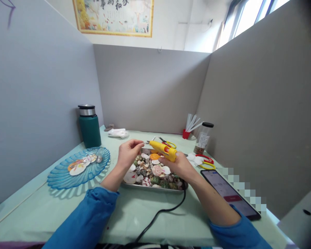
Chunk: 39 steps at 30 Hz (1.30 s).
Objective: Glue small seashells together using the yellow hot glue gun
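My right hand (180, 165) grips a yellow hot glue gun (162, 149), its nozzle pointing left. My left hand (128, 153) is pinched shut on something small, held right at the nozzle tip; I cannot make out what it is. Both hands hover over a metal tray (134, 186) filled with several seashells (152, 173). The gun's black cord (160, 211) runs from under my right hand toward me over the green table.
A blue glass plate (59, 178) holding a few shells lies at the left, with a green thermos (89, 126) behind it. At the right are scissors (206, 162), a phone (229, 193), a jar (203, 138) and a red cup of sticks (187, 133). Grey partitions enclose the desk.
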Motion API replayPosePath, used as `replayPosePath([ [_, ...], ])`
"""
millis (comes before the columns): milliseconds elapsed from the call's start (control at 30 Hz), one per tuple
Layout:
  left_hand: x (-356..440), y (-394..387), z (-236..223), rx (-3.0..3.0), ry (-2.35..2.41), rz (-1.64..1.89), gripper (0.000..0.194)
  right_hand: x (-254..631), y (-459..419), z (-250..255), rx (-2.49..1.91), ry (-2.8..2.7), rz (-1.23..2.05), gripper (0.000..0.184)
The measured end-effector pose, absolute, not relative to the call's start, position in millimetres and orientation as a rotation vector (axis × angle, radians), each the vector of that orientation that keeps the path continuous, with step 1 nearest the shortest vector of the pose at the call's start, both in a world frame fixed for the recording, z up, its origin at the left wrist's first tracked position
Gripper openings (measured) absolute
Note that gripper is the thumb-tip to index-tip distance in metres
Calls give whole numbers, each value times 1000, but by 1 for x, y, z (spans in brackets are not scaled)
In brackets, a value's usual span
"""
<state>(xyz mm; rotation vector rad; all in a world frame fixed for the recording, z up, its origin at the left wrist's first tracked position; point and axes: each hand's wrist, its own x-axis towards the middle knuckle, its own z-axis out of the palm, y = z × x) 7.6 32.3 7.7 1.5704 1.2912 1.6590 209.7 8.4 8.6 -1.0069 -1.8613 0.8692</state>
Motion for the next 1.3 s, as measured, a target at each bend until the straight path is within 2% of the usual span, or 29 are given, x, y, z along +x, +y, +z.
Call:
replayPosePath([
  [267, 7, 34, 7, 1280, 976, 1573, 28, 208, 7, 5, -864, -1796, 977, 33],
  [433, 7, 35, 7, 1321, 992, 1607, 26, 206, 9, 1, -872, -1853, 961, 27],
  [767, 9, 33, 9, 1418, 1077, 1683, 21, 206, 9, 1, -889, -1816, 899, 27],
  [933, 7, 33, 9, 1378, 1016, 1665, 24, 206, 8, 1, -880, -1857, 888, 26],
  [1300, 6, 30, 13, 1153, 953, 1549, 32, 210, 11, -3, -885, -1859, 909, 35],
])
